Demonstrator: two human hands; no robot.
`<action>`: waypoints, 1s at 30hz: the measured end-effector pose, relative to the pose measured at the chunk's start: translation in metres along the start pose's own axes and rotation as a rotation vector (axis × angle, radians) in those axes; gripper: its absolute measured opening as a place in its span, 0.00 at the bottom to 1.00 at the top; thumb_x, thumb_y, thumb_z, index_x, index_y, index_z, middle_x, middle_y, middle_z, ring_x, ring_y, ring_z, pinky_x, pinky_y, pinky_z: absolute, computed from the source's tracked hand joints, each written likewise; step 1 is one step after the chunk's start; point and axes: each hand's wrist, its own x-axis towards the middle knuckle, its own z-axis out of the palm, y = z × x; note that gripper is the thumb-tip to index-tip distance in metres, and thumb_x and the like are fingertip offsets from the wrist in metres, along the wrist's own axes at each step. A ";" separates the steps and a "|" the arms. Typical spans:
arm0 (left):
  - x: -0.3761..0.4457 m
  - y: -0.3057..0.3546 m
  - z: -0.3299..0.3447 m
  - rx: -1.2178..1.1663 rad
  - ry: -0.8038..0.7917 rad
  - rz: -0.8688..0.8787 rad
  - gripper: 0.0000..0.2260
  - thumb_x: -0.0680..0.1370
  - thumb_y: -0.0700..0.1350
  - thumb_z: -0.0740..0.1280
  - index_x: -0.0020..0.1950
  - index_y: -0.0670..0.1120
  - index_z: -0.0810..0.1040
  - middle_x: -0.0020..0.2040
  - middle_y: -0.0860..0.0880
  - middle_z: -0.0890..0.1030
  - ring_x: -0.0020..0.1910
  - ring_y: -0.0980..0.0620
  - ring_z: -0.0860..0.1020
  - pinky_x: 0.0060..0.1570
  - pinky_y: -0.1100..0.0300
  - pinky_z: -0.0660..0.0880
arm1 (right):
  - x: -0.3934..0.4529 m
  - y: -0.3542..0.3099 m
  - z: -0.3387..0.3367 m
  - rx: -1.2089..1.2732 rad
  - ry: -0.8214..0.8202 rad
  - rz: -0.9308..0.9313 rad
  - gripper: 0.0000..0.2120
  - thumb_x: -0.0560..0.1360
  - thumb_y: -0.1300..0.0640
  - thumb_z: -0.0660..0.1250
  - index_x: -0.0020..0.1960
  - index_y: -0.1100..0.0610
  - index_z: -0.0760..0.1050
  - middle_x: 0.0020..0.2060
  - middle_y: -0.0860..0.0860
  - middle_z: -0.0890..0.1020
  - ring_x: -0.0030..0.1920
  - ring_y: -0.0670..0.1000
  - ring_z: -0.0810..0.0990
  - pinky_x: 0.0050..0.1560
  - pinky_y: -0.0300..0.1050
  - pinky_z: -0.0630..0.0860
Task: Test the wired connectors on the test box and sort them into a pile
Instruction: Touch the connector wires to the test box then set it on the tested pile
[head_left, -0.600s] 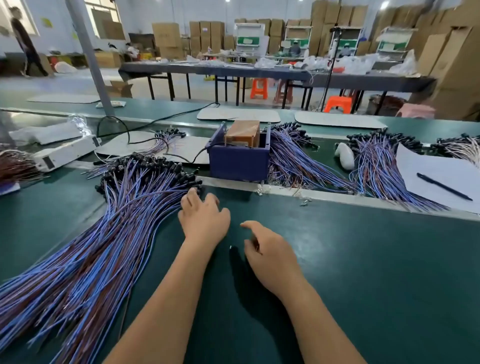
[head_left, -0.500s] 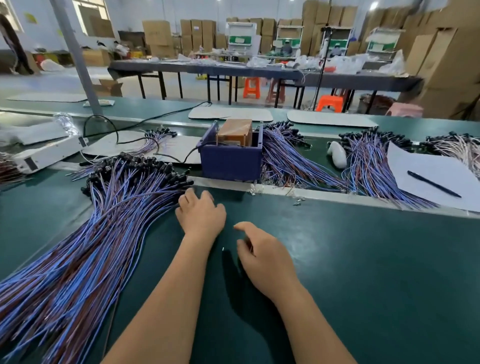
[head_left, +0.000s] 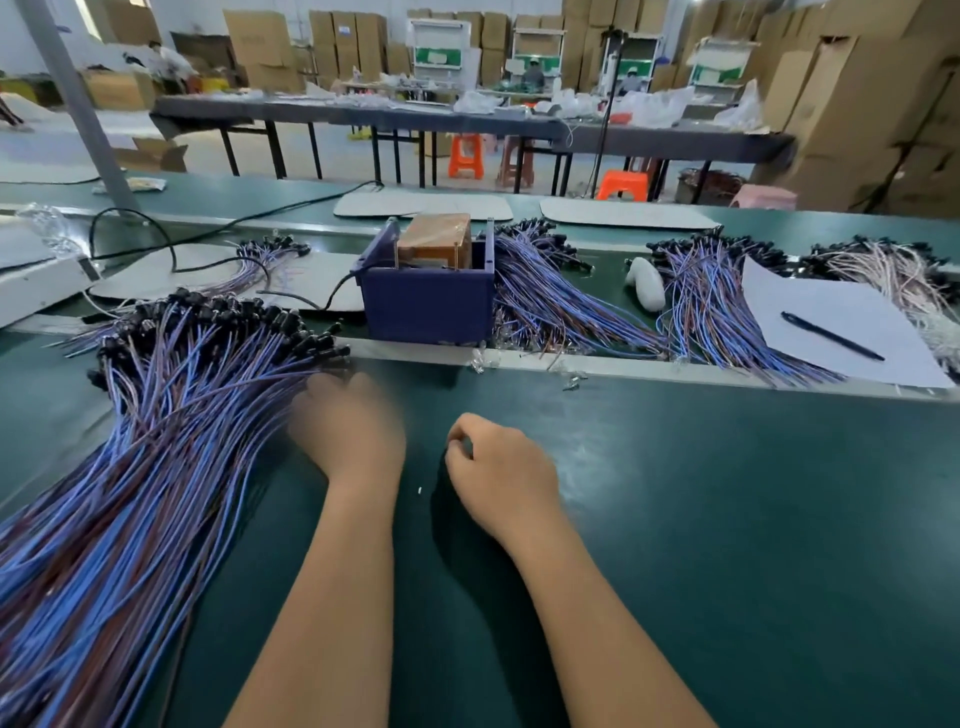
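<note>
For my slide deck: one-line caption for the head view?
Left hand reaches a wire pile near the blue test box.

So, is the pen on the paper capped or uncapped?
Cannot tell: the pen lies flat on the white paper, too small to show a cap.

The left hand is smeared by motion blur, so whether any wire is gripped cannot be made out. The fingertips of the right hand are curled under and hidden. The big wire pile is cut off at the left and bottom edges. The inside of the test box is mostly concealed by its front wall.
</note>
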 end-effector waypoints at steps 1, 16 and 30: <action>-0.001 -0.002 0.000 -0.009 0.007 0.024 0.13 0.76 0.37 0.63 0.56 0.49 0.78 0.65 0.42 0.67 0.62 0.38 0.65 0.61 0.45 0.64 | 0.002 0.000 -0.001 0.001 -0.022 0.021 0.06 0.75 0.52 0.58 0.48 0.48 0.73 0.36 0.46 0.76 0.39 0.53 0.70 0.36 0.46 0.63; 0.003 -0.018 -0.003 -0.350 0.261 0.103 0.19 0.82 0.37 0.60 0.73 0.42 0.69 0.60 0.38 0.79 0.59 0.36 0.72 0.53 0.48 0.68 | 0.000 0.011 0.003 0.349 0.085 0.052 0.07 0.76 0.51 0.61 0.42 0.50 0.75 0.30 0.43 0.77 0.36 0.46 0.75 0.35 0.43 0.70; -0.036 0.037 -0.014 -1.916 -0.680 0.055 0.13 0.77 0.45 0.66 0.35 0.45 0.85 0.32 0.48 0.82 0.33 0.52 0.81 0.39 0.61 0.79 | 0.009 0.017 -0.028 1.398 -0.316 0.312 0.32 0.81 0.36 0.40 0.57 0.57 0.75 0.40 0.60 0.84 0.41 0.56 0.84 0.44 0.48 0.81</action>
